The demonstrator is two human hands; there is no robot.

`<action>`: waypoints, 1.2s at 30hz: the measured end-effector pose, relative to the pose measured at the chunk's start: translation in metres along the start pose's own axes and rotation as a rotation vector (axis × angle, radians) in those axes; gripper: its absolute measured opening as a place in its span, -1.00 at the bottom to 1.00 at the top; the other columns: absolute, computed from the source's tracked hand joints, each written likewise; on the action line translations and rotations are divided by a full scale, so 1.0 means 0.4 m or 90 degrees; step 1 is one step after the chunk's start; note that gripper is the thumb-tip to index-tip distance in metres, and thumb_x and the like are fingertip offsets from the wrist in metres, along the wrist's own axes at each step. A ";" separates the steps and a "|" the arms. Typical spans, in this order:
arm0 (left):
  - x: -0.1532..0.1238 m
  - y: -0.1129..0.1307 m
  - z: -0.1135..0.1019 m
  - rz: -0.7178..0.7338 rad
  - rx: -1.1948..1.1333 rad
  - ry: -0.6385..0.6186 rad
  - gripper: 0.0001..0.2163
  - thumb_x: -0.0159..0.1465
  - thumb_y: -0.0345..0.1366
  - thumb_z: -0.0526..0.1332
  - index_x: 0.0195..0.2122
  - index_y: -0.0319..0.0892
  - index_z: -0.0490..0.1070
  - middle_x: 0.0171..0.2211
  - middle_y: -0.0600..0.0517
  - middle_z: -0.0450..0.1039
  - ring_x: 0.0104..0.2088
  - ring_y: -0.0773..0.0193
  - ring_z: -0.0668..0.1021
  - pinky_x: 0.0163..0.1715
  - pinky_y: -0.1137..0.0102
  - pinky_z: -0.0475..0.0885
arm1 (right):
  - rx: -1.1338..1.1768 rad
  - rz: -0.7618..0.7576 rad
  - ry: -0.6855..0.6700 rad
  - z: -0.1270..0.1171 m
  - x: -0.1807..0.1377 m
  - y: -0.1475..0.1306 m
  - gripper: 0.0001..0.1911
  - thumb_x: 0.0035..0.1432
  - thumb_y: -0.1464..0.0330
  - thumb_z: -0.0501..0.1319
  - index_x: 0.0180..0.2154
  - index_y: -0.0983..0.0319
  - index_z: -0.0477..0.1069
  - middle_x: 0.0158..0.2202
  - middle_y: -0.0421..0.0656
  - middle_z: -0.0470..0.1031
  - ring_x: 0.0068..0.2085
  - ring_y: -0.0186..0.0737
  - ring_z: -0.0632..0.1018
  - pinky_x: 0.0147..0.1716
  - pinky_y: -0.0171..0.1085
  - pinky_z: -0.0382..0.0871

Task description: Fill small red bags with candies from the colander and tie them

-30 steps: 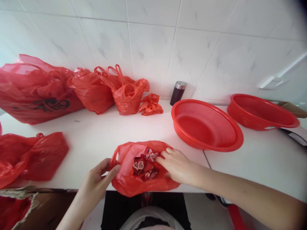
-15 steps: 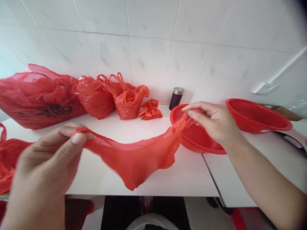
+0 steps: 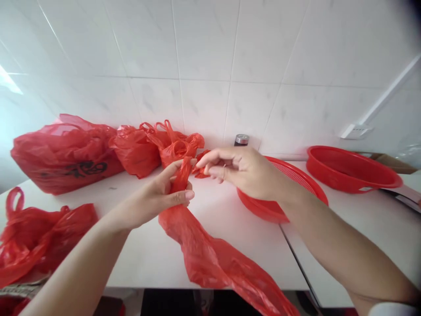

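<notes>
A thin red plastic bag [image 3: 213, 259] hangs from my left hand [image 3: 154, 193], its gathered upper end pinched between thumb and fingers. From there it trails down to the right, past the table's front edge. Just right of that pinched end is my right hand [image 3: 245, 173], its fingers loosely bent and apart from the thumb. I see nothing held in it; its fingertips are close to the bag's top, and whether they touch it I cannot tell. Behind both hands sits a small crumpled red bag [image 3: 201, 169], partly covered by my fingers.
Along the wall stand a large red bag with black lettering [image 3: 62, 158] and filled red bags [image 3: 138, 151]. Another red bag [image 3: 36, 237] lies front left. A red mesh basket [image 3: 315, 188], a dark flask [image 3: 241, 140] and a red basin [image 3: 351, 171] are on the right of the white table [image 3: 138, 263].
The bag was stretched sideways between both hands. Now my right hand has let go of its end, my hands have come close together, and the bag hangs down from my left hand.
</notes>
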State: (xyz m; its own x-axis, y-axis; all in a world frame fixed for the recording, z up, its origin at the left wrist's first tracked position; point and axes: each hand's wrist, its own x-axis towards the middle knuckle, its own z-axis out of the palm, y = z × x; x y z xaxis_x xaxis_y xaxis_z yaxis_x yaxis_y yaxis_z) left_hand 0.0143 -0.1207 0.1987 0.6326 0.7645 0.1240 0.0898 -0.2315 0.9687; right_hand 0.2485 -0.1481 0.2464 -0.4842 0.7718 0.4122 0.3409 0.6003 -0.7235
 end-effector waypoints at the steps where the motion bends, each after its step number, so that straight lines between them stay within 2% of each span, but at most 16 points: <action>1: 0.002 -0.001 0.001 0.001 0.009 0.022 -0.44 0.24 -0.29 0.25 0.24 0.05 0.09 -0.28 0.08 0.39 -0.32 0.34 0.47 -0.28 0.41 0.47 | -0.029 0.003 -0.048 0.006 -0.007 -0.012 -0.76 0.21 0.31 0.19 -0.08 0.11 0.47 -0.16 -0.18 0.50 -0.19 -0.29 0.50 -0.22 -0.27 0.40; 4: -0.015 -0.012 -0.014 -0.007 0.014 0.095 -0.43 0.25 -0.25 0.23 0.26 0.11 0.06 -0.30 0.12 0.36 -0.33 0.36 0.46 -0.23 0.38 0.48 | -0.135 0.004 -0.242 0.023 -0.083 -0.043 -0.63 0.03 0.23 0.33 -0.06 0.01 0.48 -0.03 -0.17 0.44 -0.09 -0.17 0.48 -0.25 -0.29 0.36; 6: -0.038 -0.026 -0.042 -0.030 0.019 0.118 -0.41 0.26 -0.24 0.22 0.27 0.15 0.03 -0.35 0.15 0.34 -0.35 0.36 0.48 -0.20 0.36 0.48 | -0.194 0.018 -0.320 0.034 -0.158 -0.051 -0.63 -0.02 0.25 0.36 -0.10 0.02 0.49 -0.09 -0.15 0.45 -0.13 -0.13 0.49 -0.33 -0.30 0.32; 10: -0.073 -0.052 -0.103 -0.058 0.016 0.151 -0.41 0.26 -0.23 0.23 0.28 0.15 0.03 -0.33 0.11 0.40 -0.37 0.34 0.50 -0.23 0.38 0.46 | -0.278 0.132 -0.276 0.018 -0.243 -0.041 -0.92 0.13 0.36 0.20 -0.36 0.14 0.49 -0.45 -0.19 0.42 -0.46 -0.28 0.43 -0.50 -0.32 0.19; 13: -0.071 -0.050 -0.116 -0.065 0.001 0.160 -0.41 0.25 -0.23 0.23 0.27 0.16 0.05 -0.32 0.11 0.41 -0.36 0.34 0.50 -0.21 0.39 0.45 | -0.294 0.200 -0.239 -0.034 -0.202 -0.036 -0.80 0.21 0.34 0.11 -0.45 0.17 0.41 -0.56 -0.25 0.36 -0.56 -0.36 0.35 -0.55 -0.34 0.13; 16: -0.057 -0.030 -0.097 -0.057 -0.010 0.140 -0.40 0.25 -0.22 0.24 0.27 0.21 0.03 -0.32 0.13 0.39 -0.35 0.36 0.50 -0.19 0.38 0.44 | -0.294 0.229 -0.131 -0.063 -0.139 -0.036 -0.79 0.25 0.22 0.07 -0.28 0.14 0.43 -0.45 -0.23 0.44 -0.49 -0.35 0.41 -0.55 -0.37 0.16; 18: -0.053 -0.018 -0.084 -0.057 -0.002 0.124 -0.39 0.26 -0.20 0.24 0.28 0.23 0.01 -0.32 0.14 0.38 -0.35 0.36 0.50 -0.19 0.39 0.44 | -0.295 0.209 -0.106 -0.048 -0.126 -0.031 -0.71 0.16 0.14 0.16 -0.12 0.10 0.43 -0.29 -0.19 0.47 -0.38 -0.28 0.47 -0.52 -0.37 0.20; 20: -0.057 -0.014 -0.081 -0.067 0.022 0.128 -0.39 0.26 -0.17 0.23 0.29 0.24 -0.02 -0.34 0.15 0.38 -0.34 0.36 0.49 -0.19 0.41 0.42 | -0.327 0.182 -0.179 -0.016 -0.142 -0.016 -0.55 -0.04 0.14 0.32 -0.06 0.07 0.43 -0.23 -0.15 0.47 -0.31 -0.20 0.49 -0.52 -0.36 0.18; 21: -0.061 -0.015 -0.085 -0.076 0.033 0.137 -0.39 0.26 -0.15 0.22 0.29 0.25 -0.02 -0.35 0.15 0.38 -0.33 0.36 0.49 -0.19 0.41 0.42 | -0.358 0.179 -0.231 -0.002 -0.155 -0.008 -0.55 -0.08 0.19 0.35 -0.09 0.06 0.45 -0.27 -0.15 0.47 -0.32 -0.18 0.48 -0.54 -0.36 0.14; 23: -0.073 -0.022 -0.100 -0.097 0.042 0.158 -0.39 0.26 -0.14 0.23 0.28 0.27 -0.02 -0.35 0.16 0.38 -0.33 0.35 0.48 -0.19 0.41 0.41 | -0.423 0.196 -0.307 0.008 -0.176 0.008 -0.83 0.00 0.31 0.29 -0.27 0.09 0.49 -0.44 -0.19 0.44 -0.40 -0.21 0.44 -0.57 -0.35 0.06; 24: -0.078 -0.026 -0.109 -0.107 0.038 0.168 -0.39 0.25 -0.14 0.23 0.27 0.28 -0.02 -0.34 0.16 0.38 -0.32 0.35 0.48 -0.19 0.40 0.40 | -0.436 0.211 -0.320 0.002 -0.178 0.011 -0.93 0.07 0.38 0.21 -0.37 0.12 0.47 -0.50 -0.21 0.41 -0.45 -0.25 0.42 -0.58 -0.34 0.04; 27: -0.080 -0.026 -0.121 -0.133 0.013 0.168 -0.38 0.24 -0.15 0.25 0.26 0.29 -0.01 -0.33 0.17 0.37 -0.33 0.36 0.47 -0.18 0.38 0.39 | -0.342 0.234 -0.277 -0.041 -0.134 -0.001 -0.77 0.13 0.48 0.05 -0.47 0.17 0.42 -0.53 -0.27 0.40 -0.53 -0.37 0.36 -0.56 -0.35 0.09; 29: -0.066 -0.013 -0.110 -0.143 0.015 0.119 -0.37 0.20 -0.17 0.28 0.25 0.22 0.02 -0.33 0.16 0.35 -0.35 0.36 0.46 -0.23 0.39 0.40 | -0.255 0.213 -0.196 -0.055 -0.076 -0.018 -0.81 0.14 0.44 0.07 -0.40 0.17 0.45 -0.48 -0.28 0.43 -0.49 -0.39 0.38 -0.52 -0.36 0.14; 32: -0.026 0.015 -0.069 -0.160 0.055 -0.011 -0.37 0.13 -0.18 0.34 0.20 0.06 0.12 -0.38 0.15 0.34 -0.41 0.35 0.44 -0.36 0.42 0.40 | -0.213 0.127 -0.081 -0.014 0.017 -0.035 -0.85 0.10 0.40 0.14 -0.34 0.18 0.50 -0.40 -0.27 0.48 -0.41 -0.39 0.42 -0.43 -0.35 0.19; 34: 0.002 0.027 -0.039 -0.171 0.096 -0.096 -0.53 0.12 -0.15 0.34 0.05 -0.09 0.30 -0.45 0.14 0.34 -0.46 0.35 0.42 -0.43 0.43 0.37 | -0.180 0.055 -0.053 0.037 0.067 -0.033 -0.84 0.09 0.43 0.15 -0.33 0.19 0.51 -0.37 -0.26 0.49 -0.37 -0.38 0.44 -0.38 -0.33 0.22; 36: 0.022 0.030 -0.018 -0.177 0.118 -0.129 -0.71 0.19 -0.08 0.26 -0.20 -0.18 0.41 -0.57 0.15 0.27 -0.54 0.37 0.36 -0.50 0.44 0.32 | -0.116 0.005 -0.043 0.079 0.103 -0.020 -0.84 0.11 0.43 0.13 -0.32 0.20 0.49 -0.36 -0.25 0.50 -0.34 -0.37 0.46 -0.35 -0.32 0.25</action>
State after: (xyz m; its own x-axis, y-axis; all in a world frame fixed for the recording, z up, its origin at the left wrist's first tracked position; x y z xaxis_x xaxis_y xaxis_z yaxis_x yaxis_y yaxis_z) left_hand 0.0154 -0.1127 0.2131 0.7019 0.6836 -0.2000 0.4043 -0.1513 0.9020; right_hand 0.2005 -0.1278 0.2517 -0.5320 0.7646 0.3638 0.4824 0.6268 -0.6119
